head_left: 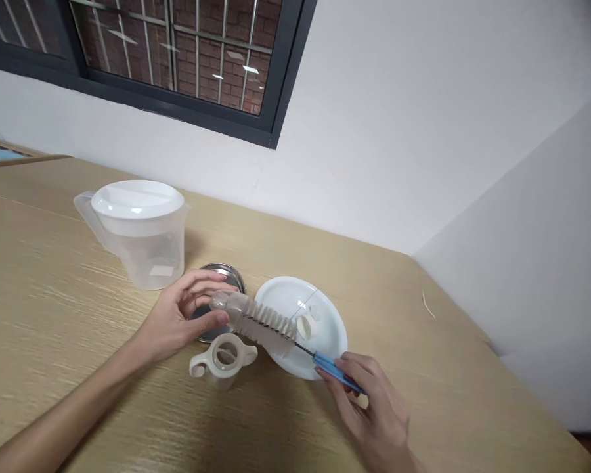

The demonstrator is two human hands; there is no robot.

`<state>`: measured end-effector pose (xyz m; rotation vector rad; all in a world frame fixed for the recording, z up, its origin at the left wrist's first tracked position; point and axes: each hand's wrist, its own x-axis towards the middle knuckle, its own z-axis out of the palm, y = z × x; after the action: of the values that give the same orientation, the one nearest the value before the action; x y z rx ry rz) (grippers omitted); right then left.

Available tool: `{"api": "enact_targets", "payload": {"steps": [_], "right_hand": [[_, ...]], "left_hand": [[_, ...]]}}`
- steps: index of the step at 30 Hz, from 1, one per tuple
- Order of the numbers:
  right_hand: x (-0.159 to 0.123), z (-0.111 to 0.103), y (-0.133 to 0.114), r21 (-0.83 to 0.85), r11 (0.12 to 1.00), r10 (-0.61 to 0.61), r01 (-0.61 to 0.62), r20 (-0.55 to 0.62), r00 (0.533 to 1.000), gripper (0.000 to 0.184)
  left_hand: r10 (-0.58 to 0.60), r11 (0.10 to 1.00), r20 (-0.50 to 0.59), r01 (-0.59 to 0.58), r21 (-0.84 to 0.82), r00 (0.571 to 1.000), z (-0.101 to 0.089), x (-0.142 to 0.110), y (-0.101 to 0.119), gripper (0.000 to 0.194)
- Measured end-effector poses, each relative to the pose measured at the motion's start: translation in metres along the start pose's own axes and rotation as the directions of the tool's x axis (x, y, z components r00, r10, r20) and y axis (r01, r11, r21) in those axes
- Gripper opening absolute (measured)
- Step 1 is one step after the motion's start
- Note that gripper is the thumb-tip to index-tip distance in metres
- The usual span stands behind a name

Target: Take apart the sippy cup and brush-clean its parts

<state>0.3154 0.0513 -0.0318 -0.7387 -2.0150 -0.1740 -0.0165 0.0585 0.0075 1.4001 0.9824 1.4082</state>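
Note:
My right hand (pixel 369 401) grips the blue handle (pixel 337 371) of a bottle brush (pixel 270 326), which slants across in front of me. At the brush's far end sits a clear dome-shaped piece (pixel 231 305) that looks like a bottle nipple, with bristles meeting its wide side. My left hand (pixel 187 309) holds this piece between thumb and fingers. Just below stands a two-handled baby bottle (pixel 221 358), its top uncovered. Beneath the brush is a white oval dish (pixel 332 335) holding a small white ring-like part (pixel 305 326) and a thin rod or wire.
A translucent pitcher (pixel 150 253) with a white lid stands at the back left. Behind my left hand lies a round metal tin (pixel 226 269), partly covered. A pale thin strip (pixel 427 305) is on the table to the right. The wall and window bound the far side.

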Motion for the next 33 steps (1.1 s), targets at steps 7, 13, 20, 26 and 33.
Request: {"api": "enact_targets", "payload": {"steps": [7, 13, 20, 26, 33], "right_hand": [[0.003, -0.003, -0.001, -0.053, 0.997, 0.058, -0.055, 0.059, 0.997, 0.008], [0.005, 0.002, -0.002, -0.059, 0.998, 0.012, -0.008, 0.066, 0.998, 0.022], [0.005, -0.010, -0.004, -0.097, 0.992, -0.079, 0.080, 0.012, 0.997, 0.024], [0.008, -0.009, -0.005, 0.003, 1.000, 0.017, -0.017, 0.071, 0.997, 0.011], [0.004, -0.003, -0.003, -0.016, 1.000, -0.013, 0.014, 0.048, 0.999, 0.029]], "left_hand": [[0.001, 1.000, 0.093, 0.002, -0.026, 0.996, 0.002, -0.004, -0.004, 0.050], [-0.029, 0.999, -0.002, 0.029, 0.020, 1.000, 0.000, 0.000, -0.004, 0.049], [-0.061, 0.997, 0.056, 0.063, -0.044, 0.997, 0.002, 0.001, 0.000, 0.051], [-0.023, 0.994, 0.108, 0.034, -0.099, 0.994, 0.005, -0.006, 0.001, 0.048], [-0.044, 0.999, -0.025, 0.045, 0.008, 0.999, 0.008, -0.004, -0.002, 0.044]]}}
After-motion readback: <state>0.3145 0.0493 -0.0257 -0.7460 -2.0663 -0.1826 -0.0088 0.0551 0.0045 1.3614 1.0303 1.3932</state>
